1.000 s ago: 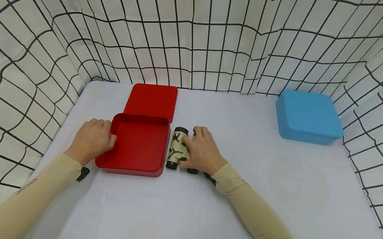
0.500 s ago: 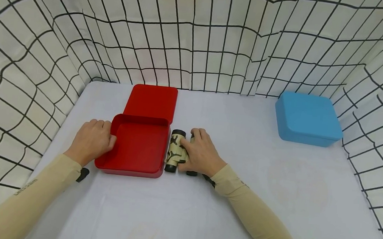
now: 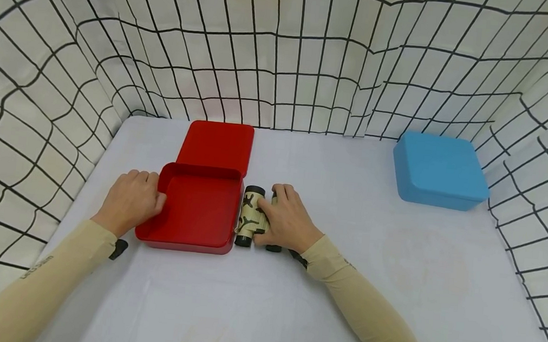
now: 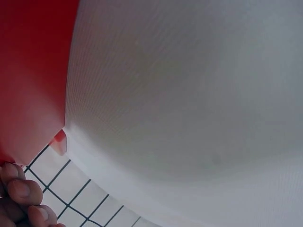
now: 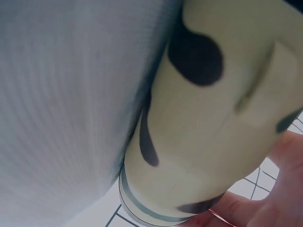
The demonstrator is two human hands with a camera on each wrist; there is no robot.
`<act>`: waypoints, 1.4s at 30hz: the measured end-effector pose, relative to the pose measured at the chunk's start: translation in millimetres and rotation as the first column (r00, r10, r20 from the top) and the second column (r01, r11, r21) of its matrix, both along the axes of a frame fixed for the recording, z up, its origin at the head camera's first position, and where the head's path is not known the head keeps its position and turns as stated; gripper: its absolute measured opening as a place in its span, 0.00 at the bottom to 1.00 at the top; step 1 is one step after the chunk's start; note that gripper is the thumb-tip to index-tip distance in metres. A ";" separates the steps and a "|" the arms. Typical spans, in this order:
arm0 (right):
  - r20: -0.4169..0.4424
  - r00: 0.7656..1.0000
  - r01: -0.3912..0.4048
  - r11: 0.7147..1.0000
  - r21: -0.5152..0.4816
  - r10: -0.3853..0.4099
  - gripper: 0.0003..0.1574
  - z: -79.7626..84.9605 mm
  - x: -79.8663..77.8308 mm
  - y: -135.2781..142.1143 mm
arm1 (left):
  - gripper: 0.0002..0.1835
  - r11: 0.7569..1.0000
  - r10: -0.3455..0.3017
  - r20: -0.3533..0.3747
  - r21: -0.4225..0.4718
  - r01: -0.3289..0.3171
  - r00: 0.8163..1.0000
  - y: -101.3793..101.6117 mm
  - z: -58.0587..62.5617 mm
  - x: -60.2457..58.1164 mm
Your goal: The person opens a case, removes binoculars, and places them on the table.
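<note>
White tabletop (image 3: 223, 302): right-hand fingers (image 3: 287, 196) partly hide binoculars (image 3: 252, 213).

One white tabletop (image 3: 437, 315), matte, with faint brownish stains. Three pale walls, comprising back wall (image 3: 310, 57), left wall (image 3: 28, 133) and right wall (image 3: 544, 178), each marked with black grid lines, many of them wavy. Light diffuse, shadows soft.

You have one left hand (image 3: 131, 197) and one right hand (image 3: 291, 219), with two beige sleeves (image 3: 60, 269). You face one red box (image 3: 197, 210), one blue box (image 3: 442, 169), one pair of binoculars (image 3: 249, 212), one table (image 3: 242, 309) and three gridded walls (image 3: 286, 89).
</note>
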State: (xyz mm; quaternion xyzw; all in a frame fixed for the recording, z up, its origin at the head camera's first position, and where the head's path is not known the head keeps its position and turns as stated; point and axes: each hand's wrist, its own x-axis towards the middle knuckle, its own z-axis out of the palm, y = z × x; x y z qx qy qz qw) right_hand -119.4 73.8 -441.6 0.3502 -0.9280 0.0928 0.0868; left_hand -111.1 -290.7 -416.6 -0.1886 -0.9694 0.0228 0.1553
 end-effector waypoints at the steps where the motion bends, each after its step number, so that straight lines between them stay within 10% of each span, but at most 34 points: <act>1: 0.000 1.000 0.002 1.000 0.003 -0.002 0.37 0.2 0.0 0.4 | 0.13 1.000 0.001 0.003 0.000 -0.001 1.000 0.5 0.3 -0.3; 7: 0.044 0.999 0.019 0.999 0.043 -0.021 0.39 3.9 1.5 2.3 | 0.11 0.999 0.042 0.120 -0.006 -0.042 0.992 1.0 4.7 -3.5; 14: 0.242 0.968 0.073 0.997 -0.013 -0.068 0.55 13.1 3.2 12.6 | 0.16 0.992 0.126 0.311 -0.019 -0.127 0.942 -4.4 15.6 -10.6; 26: 0.186 0.972 0.167 0.979 -0.121 -0.143 0.49 30.1 -8.7 75.9 | 0.25 0.976 0.138 0.216 0.138 -0.170 0.967 5.4 40.2 -26.1; 42: 0.215 0.943 0.302 0.925 -0.229 -0.255 0.41 56.2 -22.7 181.3 | 0.20 0.990 0.042 0.092 0.127 -0.054 0.995 83.7 75.7 -66.6</act>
